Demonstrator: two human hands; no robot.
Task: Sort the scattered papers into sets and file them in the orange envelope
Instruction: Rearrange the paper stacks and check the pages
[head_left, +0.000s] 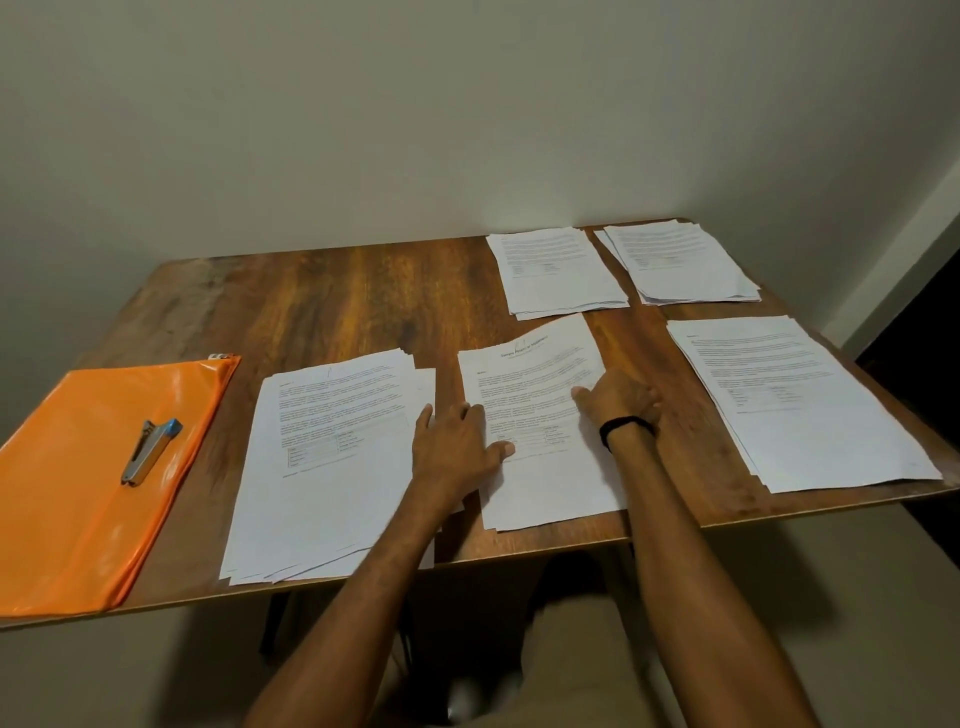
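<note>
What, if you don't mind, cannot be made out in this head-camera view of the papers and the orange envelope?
- Printed text on the middle white paper stack: too small and blurred, head view.
- Right hand fingers at that stack's edge: hidden by the hand's own back, so any grip is unclear.
- Glossy orange plastic zip envelope: left corner cut off by the frame edge; contents hidden.

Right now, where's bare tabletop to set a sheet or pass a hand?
Free: far-left and centre of the brown wooden table, bordered by the orange plastic envelope, the near-left white paper stack and the far-centre stack. Crowded: the right half, only narrow strips between four stacks; the left hand covers the gap beside the middle stack.
</note>
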